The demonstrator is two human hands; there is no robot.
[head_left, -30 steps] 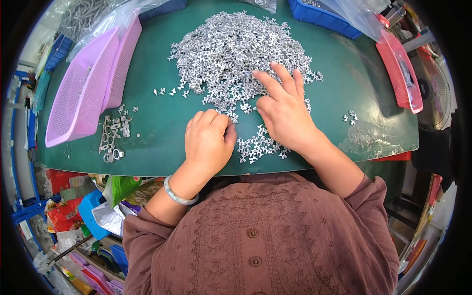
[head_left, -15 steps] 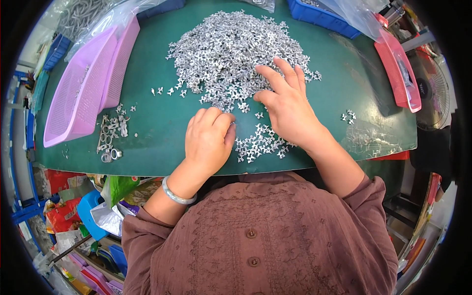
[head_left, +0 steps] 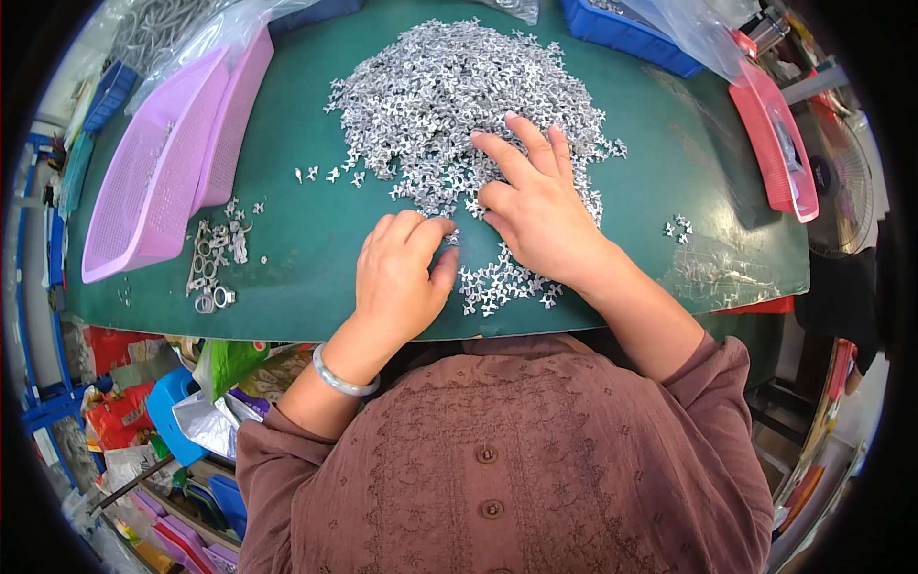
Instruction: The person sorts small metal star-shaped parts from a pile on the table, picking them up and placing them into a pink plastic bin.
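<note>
A large heap of small silver three-pronged metal parts (head_left: 459, 96) covers the middle of the green table (head_left: 296, 253). My left hand (head_left: 397, 273), with a pale bangle at its wrist, rests near the heap's front edge. Its thumb and forefinger pinch a small metal part (head_left: 452, 236). Over the heap's lower right side is my right hand (head_left: 545, 210), its fingers spread and nothing visible between them. Beneath and in front of that hand lies a smaller, looser group of the same parts (head_left: 502, 284), close to the table's front edge.
Pink perforated baskets (head_left: 134, 230) stand at the left, beside rings and scattered metal pieces (head_left: 215, 253). Blue trays (head_left: 631, 38) line the back. At the right are a red basket (head_left: 775, 143), a few loose parts (head_left: 679, 228) and a fan (head_left: 837, 172).
My right hand has shifted left and its thumb has risen over the heap's edge. My left hand has turned slightly, and the part at its fingertips shows more clearly.
</note>
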